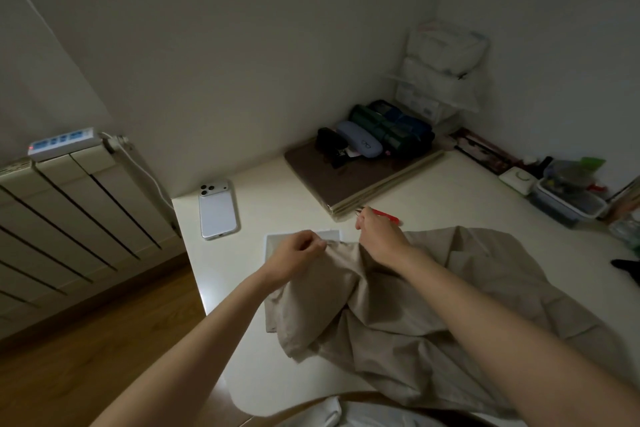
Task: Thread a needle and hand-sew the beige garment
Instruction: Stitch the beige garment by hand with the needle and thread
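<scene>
Used the tabletop (277, 191) as a rest, with the beige garment (381, 340) heaped over its near right part and loose folds trailing toward the lap, probably so that only the worked edge needed lifting. Pinched the garment's far-left edge in the left hand (296, 251), grip clamped on the cloth and raising it a little, presumably to present the spot to be sewn. Held the right hand (379, 236) just above the garment's far edge, fingertips drawn together as if pulling a stitch through. Could not tell what that grip closed on, a needle being too fine to make out.

Had a flat brown stack (346, 184) with glasses cases (363, 144) well beyond the garment, a white phone (218, 210) off beyond its left side, and a pale sheet (330, 235) partly under its far-left corner. Had a red-handled tool (389, 217) just beyond the garment by the right hand — held or lying there, could not tell. Judged it the one thing near enough to snag a thread.
</scene>
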Motion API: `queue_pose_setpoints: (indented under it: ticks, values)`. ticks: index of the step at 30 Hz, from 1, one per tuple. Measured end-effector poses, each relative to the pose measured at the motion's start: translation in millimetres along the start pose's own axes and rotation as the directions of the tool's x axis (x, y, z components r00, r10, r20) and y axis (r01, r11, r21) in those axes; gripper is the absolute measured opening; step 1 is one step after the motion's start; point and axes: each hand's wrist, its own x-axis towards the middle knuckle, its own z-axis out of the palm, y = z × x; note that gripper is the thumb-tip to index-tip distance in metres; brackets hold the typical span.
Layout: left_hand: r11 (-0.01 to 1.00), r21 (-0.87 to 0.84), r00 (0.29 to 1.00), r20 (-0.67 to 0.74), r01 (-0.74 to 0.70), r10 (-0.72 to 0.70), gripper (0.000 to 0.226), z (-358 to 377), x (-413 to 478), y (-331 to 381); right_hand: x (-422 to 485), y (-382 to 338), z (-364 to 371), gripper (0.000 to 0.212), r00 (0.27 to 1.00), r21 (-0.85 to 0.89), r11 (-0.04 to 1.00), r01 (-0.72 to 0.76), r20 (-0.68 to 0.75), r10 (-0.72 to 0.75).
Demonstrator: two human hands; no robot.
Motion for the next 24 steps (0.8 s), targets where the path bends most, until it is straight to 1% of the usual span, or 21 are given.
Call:
queue_pose_setpoints:
  ticks: [1, 3, 8, 10, 15, 20, 22, 24]
  values:
    - [0.999, -0.027, 1.000, 0.000, -0.029, 0.029, 0.022, -1, -3, 2, 0, 1, 0, 0.025, 1.000, -0.016, 1.000, 0.001, 0.001, -0.001]
    - [0.997, -0.057, 0.999, -0.002, -0.055, 0.055, 0.024, -4, -7, 5, -1, 3, -2, 0.026, 1.000, -0.031, 0.999, 0.009, -0.030, -0.010]
    - [0.999, -0.028, 0.999, 0.024, -0.028, 0.028, 0.020, -12, -13, -4, 1, 10, -14, 0.013, 0.983, -0.063, 0.998, -0.025, -0.182, 0.013]
    - [1.000, -0.009, 0.999, 0.033, -0.004, 0.004, 0.022, -12, -13, -7, 2, 12, -16, 0.013, 0.975, -0.059, 0.998, -0.031, -0.222, 0.017]
    - [1.000, 0.012, 0.998, 0.058, 0.022, -0.023, 0.025, -14, -13, -8, -2, 14, -13, 0.015, 0.970, -0.081, 0.996, -0.033, -0.242, 0.012]
    - [0.996, 0.084, 0.991, 0.133, -0.017, 0.006, 0.024, -21, -13, -8, -2, 21, -17, 0.018, 0.967, -0.116, 0.990, -0.077, -0.251, 0.046]
    - [0.993, 0.111, 0.993, 0.114, -0.045, 0.032, 0.025, -24, -12, -7, -2, 23, -18, 0.016, 0.963, -0.125, 0.989, -0.073, -0.267, 0.037]
    - [0.986, 0.152, 0.995, 0.086, -0.063, 0.050, 0.027, -25, -11, -6, -1, 20, -17, 0.014, 0.958, -0.084, 0.996, -0.014, -0.285, -0.010]
